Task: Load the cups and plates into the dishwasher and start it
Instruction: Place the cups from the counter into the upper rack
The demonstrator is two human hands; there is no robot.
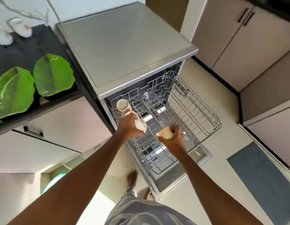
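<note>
— Cream ceramic is gripped in both hands: a first cup (140, 125) in the left hand (128, 127), a second cup (165, 133) in the right hand (172, 137). Why are they held over the pulled-out rack (197, 114)?
— Free slots are probably being sought. A racked cup (122, 105) is seated just beyond the left hand, so the next is likely meant beside it.
— What is left?
— Spare cups (19, 26) and green plates (53, 75) are kept on the tabletop (27, 49), well to the left of the left hand. Loading is judged barely begun, and the dishwasher (124, 51) cannot be started until the rack is pushed in.
</note>
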